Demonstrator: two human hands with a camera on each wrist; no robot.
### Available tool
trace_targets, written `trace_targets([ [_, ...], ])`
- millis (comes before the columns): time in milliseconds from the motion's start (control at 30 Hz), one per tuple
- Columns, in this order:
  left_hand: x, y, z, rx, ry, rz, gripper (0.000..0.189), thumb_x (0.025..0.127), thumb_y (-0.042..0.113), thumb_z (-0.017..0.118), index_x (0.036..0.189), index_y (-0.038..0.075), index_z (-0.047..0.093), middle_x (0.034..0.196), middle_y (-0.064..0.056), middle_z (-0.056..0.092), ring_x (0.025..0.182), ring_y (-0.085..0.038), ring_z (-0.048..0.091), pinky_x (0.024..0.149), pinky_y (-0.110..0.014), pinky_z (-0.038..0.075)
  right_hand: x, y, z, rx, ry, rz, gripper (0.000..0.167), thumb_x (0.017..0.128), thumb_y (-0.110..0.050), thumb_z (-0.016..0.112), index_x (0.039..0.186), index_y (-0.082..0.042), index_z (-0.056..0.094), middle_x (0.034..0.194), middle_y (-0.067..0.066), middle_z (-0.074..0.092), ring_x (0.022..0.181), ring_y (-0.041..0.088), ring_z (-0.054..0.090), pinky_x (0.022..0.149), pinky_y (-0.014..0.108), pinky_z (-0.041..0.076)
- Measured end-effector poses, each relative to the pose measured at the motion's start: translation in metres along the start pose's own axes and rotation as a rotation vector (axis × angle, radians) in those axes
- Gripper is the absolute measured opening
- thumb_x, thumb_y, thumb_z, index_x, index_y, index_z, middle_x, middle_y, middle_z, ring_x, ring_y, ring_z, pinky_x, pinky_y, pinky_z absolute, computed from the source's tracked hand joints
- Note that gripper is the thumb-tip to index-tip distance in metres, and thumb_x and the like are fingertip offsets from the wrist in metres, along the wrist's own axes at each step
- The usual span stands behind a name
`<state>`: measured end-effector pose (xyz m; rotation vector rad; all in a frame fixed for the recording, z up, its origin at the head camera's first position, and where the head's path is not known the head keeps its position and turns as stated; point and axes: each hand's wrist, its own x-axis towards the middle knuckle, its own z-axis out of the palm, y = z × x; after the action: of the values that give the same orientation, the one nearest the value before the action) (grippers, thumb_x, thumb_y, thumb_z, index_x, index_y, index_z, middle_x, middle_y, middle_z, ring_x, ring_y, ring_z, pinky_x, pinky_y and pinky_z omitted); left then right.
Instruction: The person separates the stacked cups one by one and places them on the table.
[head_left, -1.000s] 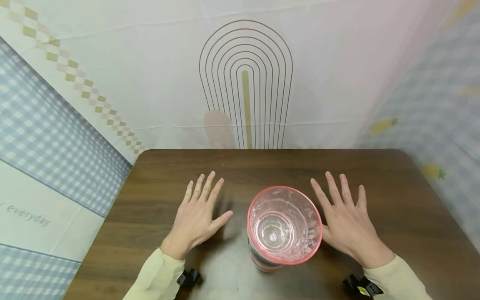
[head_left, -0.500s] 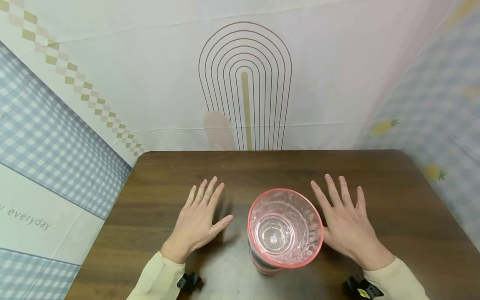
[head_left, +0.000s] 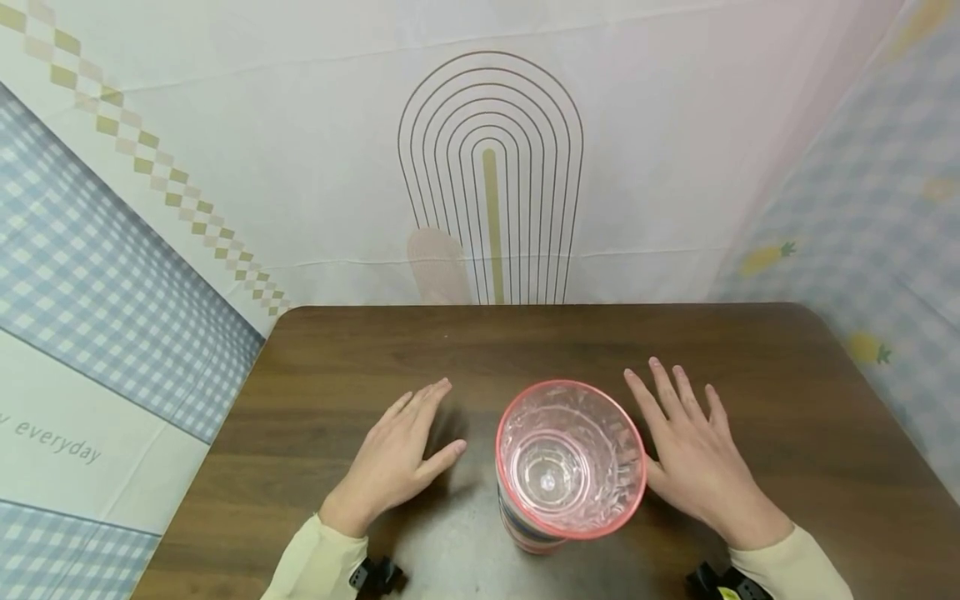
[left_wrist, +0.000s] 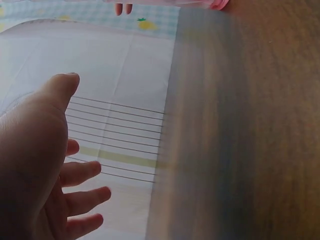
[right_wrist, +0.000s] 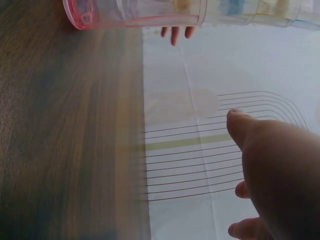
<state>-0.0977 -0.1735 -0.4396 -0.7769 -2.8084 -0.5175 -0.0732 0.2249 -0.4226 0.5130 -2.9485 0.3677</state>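
Observation:
A tall stack of clear plastic cups (head_left: 558, 467) stands upright on the table, its top rim pink. In the right wrist view the stack (right_wrist: 200, 14) shows a pink base and several sections with yellow and blue tints. My left hand (head_left: 392, 460) is held to the left of the cups, apart from them, fingers extended and thumb out. To their right is my right hand (head_left: 697, 467), fingers spread, its thumb partly hidden behind the top cup. Both wrist views show the left hand (left_wrist: 37, 150) and right hand (right_wrist: 285, 172) with nothing in them.
The brown wooden table (head_left: 352, 342) has rounded far corners. Behind it hangs a white cloth (head_left: 315, 183) with an arch print. Blue checked cloth (head_left: 150, 275) covers the sides. Small black devices (head_left: 377, 575) are worn at both wrists.
The left hand's fingers have drawn closer together and its fingertips have moved slightly nearer to me. My right fingers have also shifted a little toward me. The cups have stayed in place.

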Motion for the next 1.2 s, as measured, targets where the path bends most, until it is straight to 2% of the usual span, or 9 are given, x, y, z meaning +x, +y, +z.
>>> trace_targets([
  [100,-0.002,0.000,0.003,0.010,0.015,0.005,0.074,0.104,0.050,0.066,0.160,0.005,0.046,0.159,-0.013,0.059,0.146,-0.032,0.059,0.125,-0.053,0.045,-0.001,0.001,0.002,0.016,0.020,-0.004,0.103,0.099,-0.062,0.069,0.175,-0.021,0.012,0.179,0.026,0.015,0.158,0.060,0.025,0.121,0.085,0.017],
  [300,-0.004,-0.001,0.005,0.004,0.036,-0.005,0.068,0.102,0.047,0.070,0.154,0.007,0.054,0.143,-0.012,0.073,0.133,-0.029,0.069,0.119,-0.052,0.051,-0.004,0.004,0.007,0.050,0.083,-0.032,0.099,0.100,-0.060,0.069,0.174,-0.018,0.018,0.178,0.028,0.020,0.161,0.059,0.019,0.125,0.082,0.007],
  [500,-0.007,0.000,0.006,0.002,0.025,-0.017,0.067,0.100,0.047,0.073,0.153,0.010,0.055,0.123,-0.005,0.081,0.116,-0.029,0.075,0.105,-0.049,0.059,-0.004,0.006,0.010,0.062,0.142,-0.082,0.092,0.101,-0.059,0.069,0.171,-0.016,0.028,0.173,0.028,0.032,0.154,0.061,0.033,0.119,0.083,0.014],
  [633,-0.007,0.002,0.005,-0.066,-0.005,-0.042,0.065,0.100,0.046,0.073,0.153,0.013,0.054,0.126,-0.001,0.080,0.115,-0.028,0.075,0.103,-0.050,0.059,-0.001,0.007,0.010,0.083,0.195,-0.122,0.082,0.101,-0.057,0.070,0.164,-0.011,0.042,0.166,0.029,0.045,0.146,0.059,0.045,0.115,0.080,0.021],
  [833,-0.006,0.009,0.000,-0.213,-0.060,-0.073,0.064,0.101,0.045,0.073,0.155,0.018,0.053,0.136,0.007,0.076,0.123,-0.022,0.071,0.106,-0.052,0.056,0.001,0.006,0.006,0.128,0.223,-0.154,0.070,0.095,-0.038,0.083,0.153,-0.010,0.056,0.160,0.024,0.054,0.143,0.053,0.052,0.113,0.075,0.028],
  [1067,-0.005,0.019,-0.010,-0.323,-0.091,-0.038,0.067,0.096,0.043,0.077,0.154,0.019,0.053,0.139,0.011,0.073,0.125,-0.017,0.070,0.105,-0.049,0.057,0.001,0.003,0.003,0.125,0.198,-0.184,0.062,0.093,-0.034,0.085,0.147,-0.012,0.063,0.162,0.018,0.054,0.145,0.048,0.053,0.108,0.069,0.040],
  [1200,-0.005,0.021,-0.012,-0.398,-0.093,0.003,0.069,0.094,0.036,0.080,0.155,0.018,0.052,0.140,0.010,0.072,0.127,-0.018,0.069,0.106,-0.050,0.056,0.001,0.001,0.002,0.134,0.213,-0.206,0.059,0.093,-0.030,0.085,0.146,-0.011,0.064,0.160,0.018,0.057,0.138,0.042,0.060,0.107,0.065,0.044],
])
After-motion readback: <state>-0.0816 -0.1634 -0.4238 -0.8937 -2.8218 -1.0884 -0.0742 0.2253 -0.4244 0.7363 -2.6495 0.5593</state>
